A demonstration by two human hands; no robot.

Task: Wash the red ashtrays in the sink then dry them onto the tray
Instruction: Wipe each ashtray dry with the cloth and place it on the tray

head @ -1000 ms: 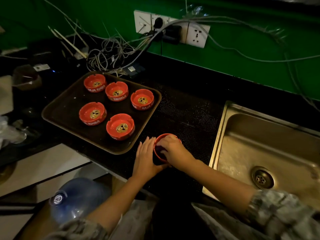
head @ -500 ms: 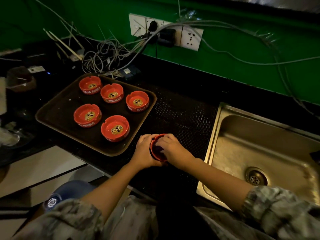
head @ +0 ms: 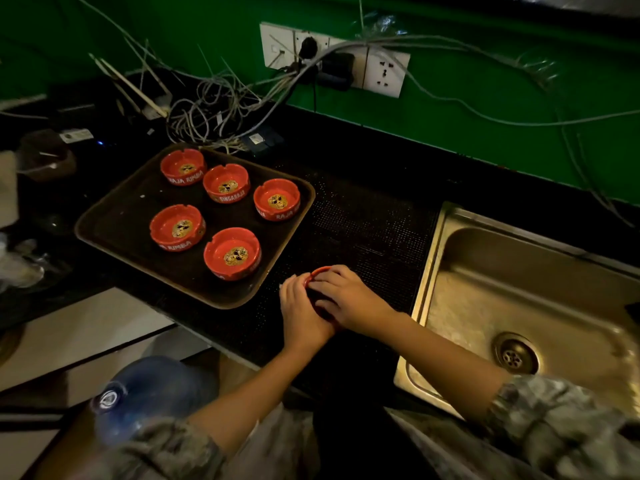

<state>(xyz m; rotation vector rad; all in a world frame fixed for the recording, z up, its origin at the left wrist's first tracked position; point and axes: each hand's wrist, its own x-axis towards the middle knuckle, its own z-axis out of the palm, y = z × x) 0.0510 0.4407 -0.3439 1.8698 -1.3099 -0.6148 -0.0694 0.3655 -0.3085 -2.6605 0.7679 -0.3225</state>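
Both hands (head: 325,303) (curled) round ashtray (head: 319,271)

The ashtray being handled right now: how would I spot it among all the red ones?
Find the steel sink, then look left across the black counter toward the brown tray. Between them, both hands cup one red ashtray. It is the only one off the tray, mostly hidden, with just its far rim showing.

**Ashtray held between both hands beside tray**

Left hand (head: 302,313) and right hand (head: 348,299) are clasping a red ashtray (head: 320,271) over the dark tabletop (head: 363,216). Five red ashtrays are sitting upright on the tray (head: 114,216). Steel sink (head: 540,292) is lying right.
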